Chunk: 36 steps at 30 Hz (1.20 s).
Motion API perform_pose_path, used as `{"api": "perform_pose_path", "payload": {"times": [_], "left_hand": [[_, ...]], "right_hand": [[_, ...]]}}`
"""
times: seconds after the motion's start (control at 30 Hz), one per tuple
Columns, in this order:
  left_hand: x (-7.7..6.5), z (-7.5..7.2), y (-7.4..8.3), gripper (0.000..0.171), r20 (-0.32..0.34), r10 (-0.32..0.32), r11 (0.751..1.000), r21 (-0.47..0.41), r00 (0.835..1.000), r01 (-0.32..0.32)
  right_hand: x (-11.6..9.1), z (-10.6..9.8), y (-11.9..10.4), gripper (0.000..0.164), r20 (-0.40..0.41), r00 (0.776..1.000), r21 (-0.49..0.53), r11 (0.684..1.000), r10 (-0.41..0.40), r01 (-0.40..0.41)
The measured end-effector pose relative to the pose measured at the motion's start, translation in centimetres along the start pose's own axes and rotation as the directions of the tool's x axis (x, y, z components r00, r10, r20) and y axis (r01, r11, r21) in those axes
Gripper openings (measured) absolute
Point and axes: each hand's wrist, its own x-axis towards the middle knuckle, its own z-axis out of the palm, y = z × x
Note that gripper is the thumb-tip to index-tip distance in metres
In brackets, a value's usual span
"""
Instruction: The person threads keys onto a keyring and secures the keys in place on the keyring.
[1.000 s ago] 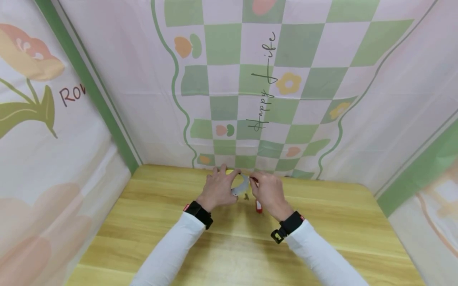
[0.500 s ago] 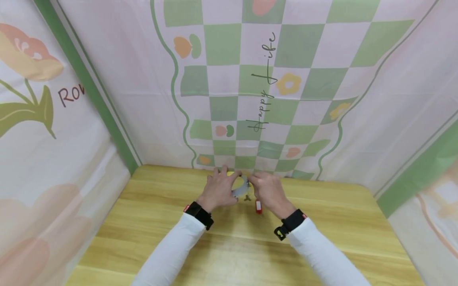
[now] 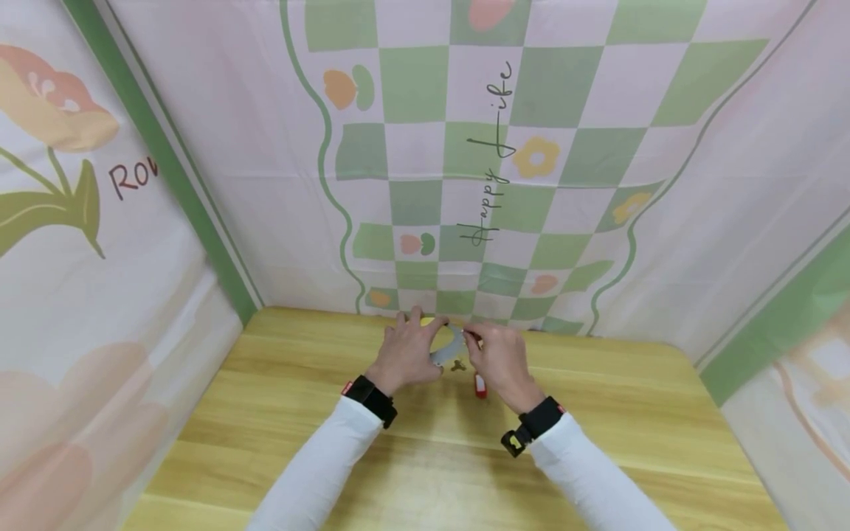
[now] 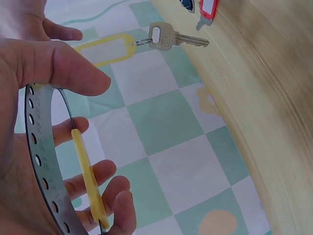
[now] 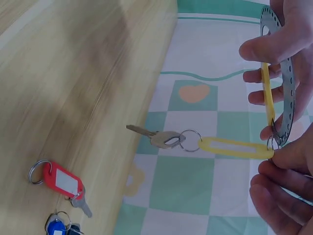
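My left hand (image 3: 406, 352) grips a round key holder (image 4: 41, 147), a curved grey metal band with a row of small holes and a yellow sleeve (image 4: 88, 176) on its wire. Beside it, my right hand (image 3: 501, 361) pinches one end of a yellow key tag (image 5: 234, 148) between thumb and fingers, right at the lower end of the band. A small metal ring (image 5: 273, 142) shows at that pinched end. From the tag's other end hangs a key (image 5: 164, 139) on a split ring (image 5: 190, 140).
On the wooden table (image 3: 425, 472) lies a red key tag (image 5: 63, 181) with its own ring and key, partly under my right hand in the head view. Near it are a blue key tag (image 5: 56, 226) and its ring. A checkered cloth (image 3: 418, 81) hangs behind the table.
My right hand shifts slightly right, then back left, at the end of the band. The hanging key moves a little with it. My left hand stays in place, holding the key holder.
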Motion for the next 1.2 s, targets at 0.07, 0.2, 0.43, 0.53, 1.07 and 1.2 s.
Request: {"api": "perform_pose_path", "payload": {"times": [0.07,0.2,0.43,0.53,1.07,1.2], "left_hand": [[0.0,0.0,0.0,0.078,0.003,-0.002,1.000,-0.004,1.000,0.002],[0.0,0.0,0.0,0.078,0.003,0.001,1.000,-0.005,1.000,-0.001],[0.0,0.1,-0.2,0.079,0.009,0.011,1.000,0.003,1.000,-0.011],[0.0,0.1,-0.2,0.078,0.018,0.010,1.000,-0.001,1.000,-0.010],[0.1,-0.2,0.2,0.079,0.000,-0.012,1.000,-0.021,1.000,0.012],[0.1,-0.3,0.2,0.079,-0.003,-0.018,1.000,-0.001,1.000,0.018]], "right_hand": [[0.0,0.1,0.0,0.005,-0.011,1.000,0.000,1.000,-0.018,0.018],[0.0,0.1,0.3,0.009,-0.017,0.996,-0.013,0.997,-0.082,0.082],[0.1,-0.1,0.9,0.016,0.033,0.977,-0.035,0.977,-0.211,0.212],[0.2,-0.2,0.8,0.013,0.047,0.978,-0.035,0.978,-0.202,0.204],[0.2,-0.8,-0.4,0.007,0.106,0.934,0.194,0.914,0.341,-0.356],[0.5,-1.0,-0.3,0.009,0.148,0.913,0.189,0.895,0.380,-0.403]]}}
